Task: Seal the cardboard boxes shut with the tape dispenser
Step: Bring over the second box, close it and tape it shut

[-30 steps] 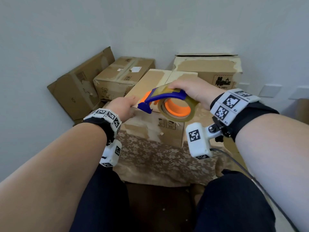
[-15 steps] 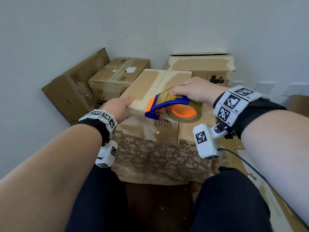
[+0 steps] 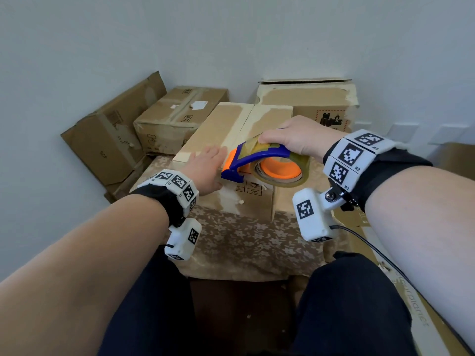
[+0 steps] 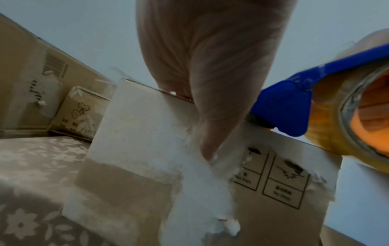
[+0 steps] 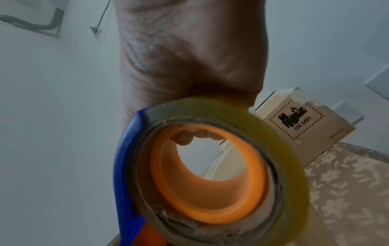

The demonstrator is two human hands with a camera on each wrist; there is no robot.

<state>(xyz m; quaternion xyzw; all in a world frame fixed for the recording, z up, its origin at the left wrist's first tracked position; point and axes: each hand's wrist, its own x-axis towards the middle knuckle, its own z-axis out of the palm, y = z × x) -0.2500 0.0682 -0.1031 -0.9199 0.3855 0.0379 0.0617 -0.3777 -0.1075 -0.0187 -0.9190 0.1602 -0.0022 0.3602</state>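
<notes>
A cardboard box (image 3: 232,129) with closed top flaps stands on a counter (image 3: 246,242) covered in a beige floral cloth, directly in front of the seated person. Its top shows pale patches where the paper skin has torn away, and its near face carries printed handling symbols.

The left hand (image 3: 205,168) lies flat on the near left part of the box top, fingers straight and together, with the thumb (image 4: 210,133) reaching down over the near edge onto the front face. It grips nothing; it only presses on the cardboard.

The right hand (image 3: 298,137) is curled over the top of the tape dispenser (image 3: 259,160), a blue frame with an orange hub carrying a roll of clear yellowish tape. In the right wrist view the fingertips (image 5: 197,134) show through the hub's opening, wrapped round the roll from the far side. The dispenser's blue nose sits at the near edge of the box top, just right of the left hand, near the centre seam; the roll hangs out past the near edge. Whether tape is already stuck to the box cannot be told.

Behind the box, to the far right, stands a taller box with a battery warning label (image 3: 331,119). To the far left sits a smaller taped box (image 3: 180,114), and further left a large box (image 3: 110,132) leans against the wall.
</notes>
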